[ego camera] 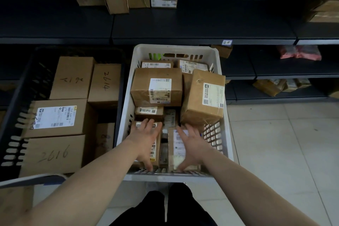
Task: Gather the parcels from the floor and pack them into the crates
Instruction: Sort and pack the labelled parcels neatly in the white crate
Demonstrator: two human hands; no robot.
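Left hand (145,139) and right hand (191,146) flat in the white crate (212,137)
Fingers spread, resting on small brown cardboard parcels (156,152) with white barcode labels, packed pretty snug.

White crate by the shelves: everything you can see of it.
The white crate looks plastic, with slotted, gridded walls, upright on the tiled floor beside a black crate. Labelled cardboard parcels nearly fill it; a tilted parcel pokes above its right rim. The left hand and right hand reach into its near end, fingers spread.
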